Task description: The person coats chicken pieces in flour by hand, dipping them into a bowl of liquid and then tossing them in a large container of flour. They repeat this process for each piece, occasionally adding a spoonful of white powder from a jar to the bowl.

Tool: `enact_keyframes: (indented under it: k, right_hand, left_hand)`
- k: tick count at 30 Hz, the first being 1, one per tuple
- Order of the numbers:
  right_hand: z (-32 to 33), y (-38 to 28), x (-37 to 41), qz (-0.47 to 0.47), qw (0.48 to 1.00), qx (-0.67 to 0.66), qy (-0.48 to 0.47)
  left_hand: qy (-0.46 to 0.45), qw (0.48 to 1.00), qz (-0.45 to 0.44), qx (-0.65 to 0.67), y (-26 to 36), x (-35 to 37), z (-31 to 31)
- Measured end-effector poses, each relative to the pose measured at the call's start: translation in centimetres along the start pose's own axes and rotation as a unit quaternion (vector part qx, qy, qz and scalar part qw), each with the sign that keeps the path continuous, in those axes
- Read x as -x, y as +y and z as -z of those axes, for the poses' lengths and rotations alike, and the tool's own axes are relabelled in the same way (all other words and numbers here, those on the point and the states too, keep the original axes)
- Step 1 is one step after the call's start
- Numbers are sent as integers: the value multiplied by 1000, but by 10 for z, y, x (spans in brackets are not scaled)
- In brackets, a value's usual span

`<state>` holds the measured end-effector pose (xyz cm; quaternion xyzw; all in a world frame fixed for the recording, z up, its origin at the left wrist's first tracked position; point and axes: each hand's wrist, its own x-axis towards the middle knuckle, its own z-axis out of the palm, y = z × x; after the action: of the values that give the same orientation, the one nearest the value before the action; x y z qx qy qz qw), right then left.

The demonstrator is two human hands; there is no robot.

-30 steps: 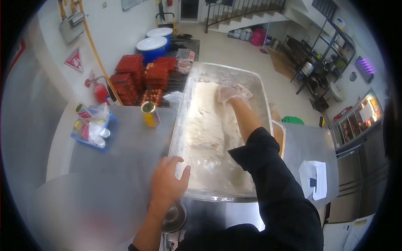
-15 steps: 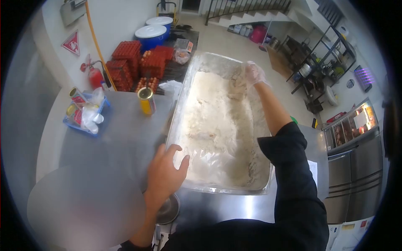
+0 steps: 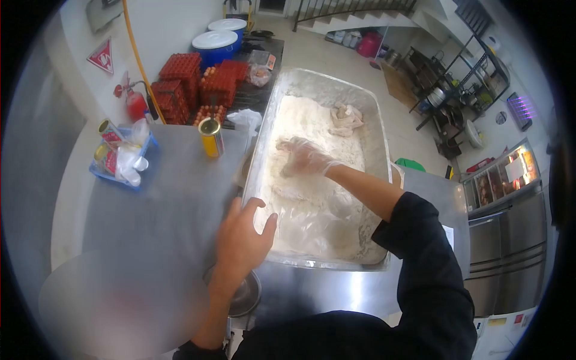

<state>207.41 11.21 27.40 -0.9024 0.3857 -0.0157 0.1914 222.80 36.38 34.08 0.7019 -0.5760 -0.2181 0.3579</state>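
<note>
A large metal tray (image 3: pixel 377 126) filled with white flour (image 3: pixel 306 198) lies in front of me on the steel counter. My left hand (image 3: pixel 243 237) is bare and rests on the tray's near left rim, thumb over the edge. My right hand (image 3: pixel 302 157) wears a thin clear glove and reaches down onto the flour near the tray's middle left, fingers spread and holding nothing. A floured piece of food (image 3: pixel 346 118) lies at the tray's far right.
A yellow can (image 3: pixel 210 136) stands on the counter left of the tray. A blue basket (image 3: pixel 120 159) with cans and plastic sits further left. Red egg crates (image 3: pixel 192 87) and blue barrels (image 3: pixel 215 45) stand on the floor beyond. A round metal bowl (image 3: pixel 243 295) sits near the counter's front.
My right hand let go of the floured piece at the far right of the tray and came back to the flour at middle left. My left hand stayed on the rim.
</note>
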Motion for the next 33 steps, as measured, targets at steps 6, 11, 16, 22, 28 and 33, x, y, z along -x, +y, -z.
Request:
enact_keyframes:
  k: [6, 11, 16, 22, 28, 33]
  right_hand:
    - [26, 9, -16, 32, 987, -106, -118]
    - [10, -18, 31, 168, 983, -53, -55]
    - [5, 19, 17, 167, 984, 19, -50]
    - [70, 43, 25, -97, 967, 12, -236]
    - [40, -7, 77, 13, 971, 166, -174]
    - [37, 1, 60, -28, 975, 149, -165]
  left_hand:
    - [-2, 1000, -8, 10, -6, 0, -2]
    - [6, 1000, -10, 6, -7, -1, -5]
    - [2, 1000, -26, 4, -9, 1, -6]
    - [4, 1000, -21, 5, -7, 2, -3]
    - [17, 1000, -15, 4, -3, 3, -5]
    - [7, 999, -29, -14, -5, 1, -5]
